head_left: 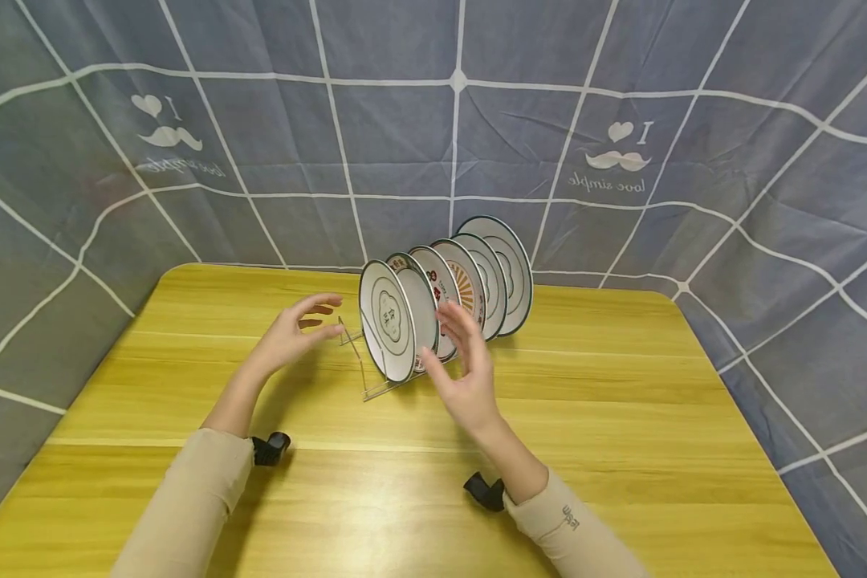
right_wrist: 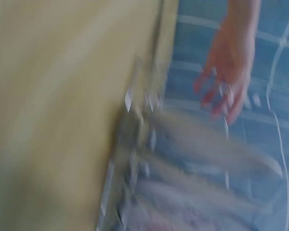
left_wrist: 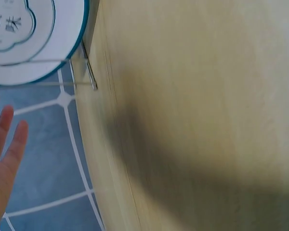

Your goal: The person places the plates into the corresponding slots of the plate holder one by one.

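Several round white plates with dark green rims stand on edge in a wire dish rack [head_left: 377,391]. The front plate [head_left: 388,321] bears dark characters inside a lobed outline. Left of it, my left hand [head_left: 296,333] hovers with fingers loosely bent, thumb tip close to the rack's wire end. My right hand [head_left: 468,381] is raised on the right with fingers and thumb apart, overlapping the plates behind it. Neither hand holds anything. In the left wrist view, the spread fingers of the left hand lie below the front plate [left_wrist: 67,38]. The right wrist view is blurred.
The rack stands on a yellow wood-grain table [head_left: 376,498], towards its back edge. Behind and at both sides hangs a grey-blue cloth [head_left: 397,136] with white grid lines. The largest plate [head_left: 513,273] is at the rack's far right end. Black wrist mounts [head_left: 270,449] sit at both sleeves.
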A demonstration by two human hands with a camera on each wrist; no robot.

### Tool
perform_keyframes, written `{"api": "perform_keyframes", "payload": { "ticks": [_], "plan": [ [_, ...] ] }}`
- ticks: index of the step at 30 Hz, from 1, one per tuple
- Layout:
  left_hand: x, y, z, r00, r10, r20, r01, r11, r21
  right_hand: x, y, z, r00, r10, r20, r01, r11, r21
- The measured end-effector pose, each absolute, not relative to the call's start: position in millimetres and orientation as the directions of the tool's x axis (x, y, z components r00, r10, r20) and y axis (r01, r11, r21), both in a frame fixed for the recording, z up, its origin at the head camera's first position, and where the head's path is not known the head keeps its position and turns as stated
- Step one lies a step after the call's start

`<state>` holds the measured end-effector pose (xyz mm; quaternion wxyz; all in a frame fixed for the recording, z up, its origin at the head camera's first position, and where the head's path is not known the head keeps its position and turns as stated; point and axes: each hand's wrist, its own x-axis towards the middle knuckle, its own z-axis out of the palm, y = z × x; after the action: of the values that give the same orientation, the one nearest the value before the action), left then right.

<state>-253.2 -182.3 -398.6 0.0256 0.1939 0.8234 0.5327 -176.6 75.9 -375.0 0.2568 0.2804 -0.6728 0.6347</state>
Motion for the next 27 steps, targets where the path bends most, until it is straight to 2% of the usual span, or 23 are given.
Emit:
{"api": "perform_keyframes", "payload": {
  "ticks": [5, 10, 16, 21, 27],
  "plan": [
    [-262, -187, -398, -0.903, 0.414, 0.113, 0.279, 0.366, 0.888, -165, 44, -391, -0.769, -0.136, 0.625, -0.635, 0.053, -0.77],
    [-267, -187, -399, -0.881, 0.469, 0.07, 0.263, 0.361, 0.895, -163, 22, -405, -0.846, -0.179, 0.502, -0.53, 0.174, -0.83],
    [-270, -186, -403, -0.849, 0.528, 0.005, 0.23, 0.361, 0.904, -168, 7, -414, -0.914, -0.165, 0.37, -0.404, 0.299, -0.864],
    [-271, -183, -407, -0.816, 0.578, -0.01, 0.226, 0.334, 0.915, -171, 1, -416, -0.936, -0.134, 0.325, -0.351, 0.375, -0.858],
    [-269, -180, -409, -0.81, 0.586, 0.001, 0.23, 0.316, 0.921, -170, 3, -416, -0.941, -0.099, 0.325, -0.335, 0.426, -0.841]
  ]
}}
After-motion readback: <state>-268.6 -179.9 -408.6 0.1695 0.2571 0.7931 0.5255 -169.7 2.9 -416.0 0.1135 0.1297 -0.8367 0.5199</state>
